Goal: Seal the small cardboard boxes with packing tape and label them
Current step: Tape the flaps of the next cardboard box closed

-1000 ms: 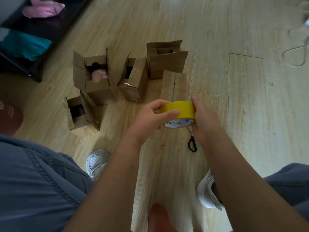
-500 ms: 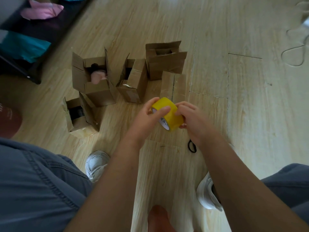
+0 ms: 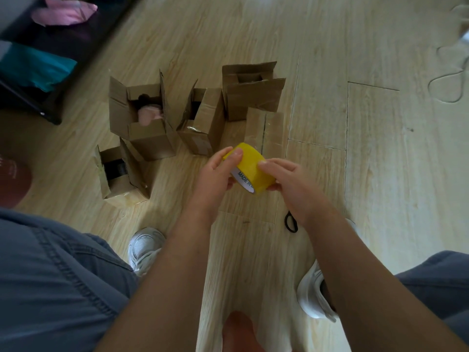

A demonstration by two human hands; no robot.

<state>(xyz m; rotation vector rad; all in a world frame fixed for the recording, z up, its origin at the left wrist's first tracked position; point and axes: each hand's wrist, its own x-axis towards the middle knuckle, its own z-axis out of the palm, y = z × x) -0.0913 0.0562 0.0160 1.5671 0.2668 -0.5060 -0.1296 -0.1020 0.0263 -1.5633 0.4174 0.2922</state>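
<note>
Both hands are on the yellow roll of packing tape (image 3: 250,166), held up over the light wood plank floor (image 3: 380,161). Left hand (image 3: 215,174) grips its left end, right hand (image 3: 286,179) pinches the right side, forefinger laid on top. Five small brown cardboard boxes (image 3: 144,118) sit just beyond, mostly with flaps open. Black-handled scissors (image 3: 290,222) peek out under the right wrist.

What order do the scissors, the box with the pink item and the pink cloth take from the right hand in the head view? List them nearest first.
1. The scissors, on the floor just below the right hand.
2. The box with the pink item, open, away to the left.
3. The pink cloth, far upper left on the dark shelf.
</note>
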